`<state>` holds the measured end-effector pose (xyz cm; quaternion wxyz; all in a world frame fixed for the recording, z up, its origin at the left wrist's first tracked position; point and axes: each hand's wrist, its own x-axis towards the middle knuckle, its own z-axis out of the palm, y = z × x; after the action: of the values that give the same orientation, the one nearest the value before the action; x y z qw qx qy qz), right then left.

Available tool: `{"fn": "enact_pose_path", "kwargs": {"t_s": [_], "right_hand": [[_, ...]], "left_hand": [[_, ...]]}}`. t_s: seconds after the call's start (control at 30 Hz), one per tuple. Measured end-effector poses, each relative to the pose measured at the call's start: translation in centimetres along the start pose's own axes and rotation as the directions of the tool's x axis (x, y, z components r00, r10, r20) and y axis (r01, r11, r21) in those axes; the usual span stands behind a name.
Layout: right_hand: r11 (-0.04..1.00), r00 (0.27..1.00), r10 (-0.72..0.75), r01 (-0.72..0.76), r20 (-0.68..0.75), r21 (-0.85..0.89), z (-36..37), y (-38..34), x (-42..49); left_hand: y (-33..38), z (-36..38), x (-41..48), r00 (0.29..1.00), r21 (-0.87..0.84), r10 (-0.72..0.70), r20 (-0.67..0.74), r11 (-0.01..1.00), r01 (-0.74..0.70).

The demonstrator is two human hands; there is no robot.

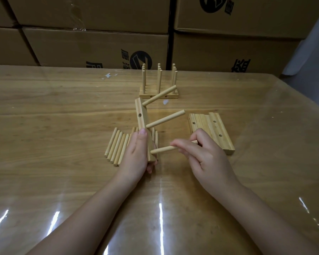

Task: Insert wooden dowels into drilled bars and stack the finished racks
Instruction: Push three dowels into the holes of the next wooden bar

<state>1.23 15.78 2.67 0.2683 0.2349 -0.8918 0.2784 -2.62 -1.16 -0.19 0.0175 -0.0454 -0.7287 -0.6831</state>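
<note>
Stacked cardboard boxes [92,45] with black printed logos form the back wall, directly behind a glossy wooden surface [44,111] under a clear, reflective cover.

From the head view, we note the left hand [136,153] closed around the lower part of a drilled bar [143,124], held on end and tilted, thumb pressed on its near face. One open hole shows on the side of the bar. Two dowels already sit in it: an upper dowel [159,95] and a middle dowel [165,121], both angled up and to the right.

We record the right hand [204,153] pinching a third dowel [163,150] between thumb and fingertips; its free end touches the bar near the bottom. We cannot tell whether it has entered a hole.

Loose dowels [116,146] lie side by side on the surface, to the left of and partly beneath the left hand. A row of unfilled bars [212,131], holes visible, lies flat just beyond the right hand. Finished racks [158,89] stand further back at centre, pegs upright, set close together. Small white flecks [109,76] mark the surface near the far edge.
</note>
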Motion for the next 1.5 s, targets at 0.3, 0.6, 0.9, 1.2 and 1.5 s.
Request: {"fn": "enact_pose_path", "kwargs": {"t_s": [0.3,0.6,0.9,1.2,1.5], "right_hand": [[0.995,0.999,-0.032,0.032,0.002,-0.089,-0.15,-0.44,-0.1],[0.994,0.999,-0.039,0.039,0.007,-0.1,0.02,-0.47,-0.17],[0.997,0.999,0.016,-0.012,0.049,-0.072,0.18,-0.64,-0.3],[0.999,0.997,0.053,-0.053,0.058,-0.002,0.0,-0.67,-0.4],[0.993,0.989,0.116,-0.116,0.091,0.001,0.1,-0.26,-0.44]], "left_hand": [[-0.07,0.17,-0.16,1.0,0.056,-0.002,-0.015,0.998,0.003],[-0.1,0.26,-0.14,0.999,0.101,0.036,-0.003,0.994,-0.035],[-0.22,0.19,-0.26,0.998,0.138,0.058,0.024,0.989,-0.061],[0.05,0.31,-0.3,0.997,0.222,0.075,0.009,0.972,-0.075],[0.13,0.26,-0.43,0.997,0.304,0.072,0.029,0.95,-0.077]]}}
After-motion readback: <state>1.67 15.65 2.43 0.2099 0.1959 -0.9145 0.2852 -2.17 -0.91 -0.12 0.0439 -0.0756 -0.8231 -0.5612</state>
